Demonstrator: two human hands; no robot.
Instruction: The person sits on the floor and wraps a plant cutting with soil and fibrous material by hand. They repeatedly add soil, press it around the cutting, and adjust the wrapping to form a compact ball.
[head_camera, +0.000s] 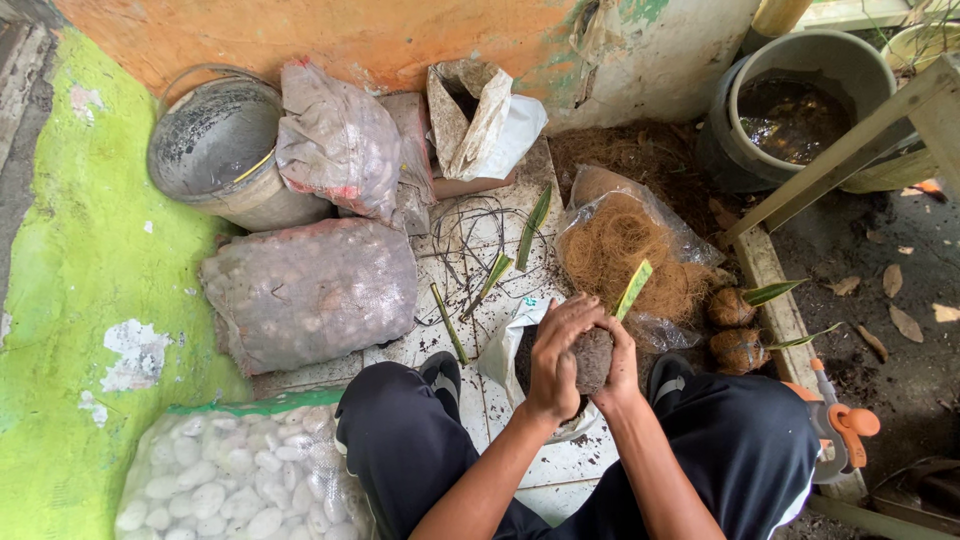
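- Head view: left hand (556, 352) and right hand (622, 362) both clasp a dark soil ball (593, 358) with a green leaf cutting (634, 288), fingers wrapped round it.
- It sits above a white bag (508, 350), between the knees, just beside a bag of coconut fibre (622, 252).

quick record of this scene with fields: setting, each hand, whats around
setting: person seated on a tiled floor by an orange wall
left hand: cupped over a dark soil ball with a green leaf cutting sticking out
right hand: pressed on the ball's other side
under hands: white bag
nearby right: clear bag of coconut fibre, two finished wrapped balls, orange tool
nearby left: sack of white pebbles, tipped bucket
floor: loose leaf cuttings
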